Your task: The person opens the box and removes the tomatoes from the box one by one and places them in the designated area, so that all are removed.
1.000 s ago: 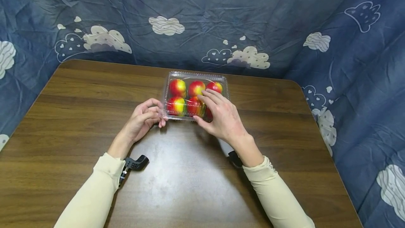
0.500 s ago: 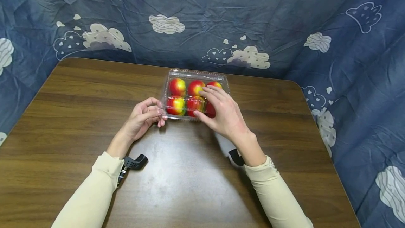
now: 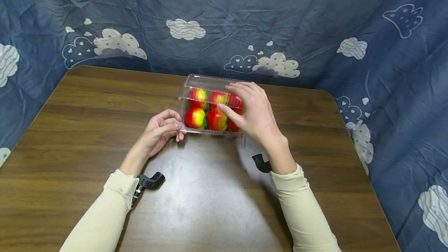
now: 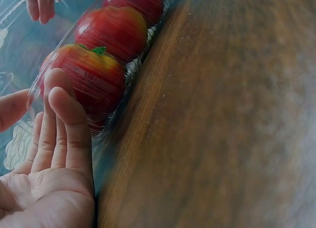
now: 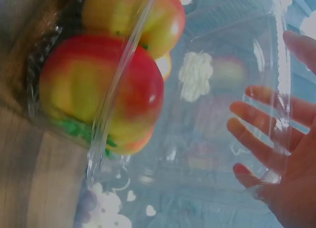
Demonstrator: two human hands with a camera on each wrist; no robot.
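Several red-and-yellow apples (image 3: 195, 118) with green bits at their stems sit in two rows in a clear plastic clamshell box (image 3: 213, 131). The box's lid (image 3: 206, 82) stands partly raised, tilted up from its far side. My left hand (image 3: 154, 137) pinches the box's near left corner, thumb above and fingers below. My right hand (image 3: 257, 116) holds the lid's lifted near edge, its thumb at the edge and fingers spread over the outside. Through the lid, the right wrist view shows those fingers (image 5: 256, 114). The apples on the right are partly hidden behind this hand.
The box rests near the far edge of a brown wooden table (image 3: 87, 127). A blue curtain (image 3: 147, 3) with cloud prints hangs behind and to the right. Black camera mounts (image 3: 152, 181) sit at both wrists.
The lid has swung up and back from the near rim, uncovering the front row of apples. My right hand has risen with it. The left hand stays at the corner.
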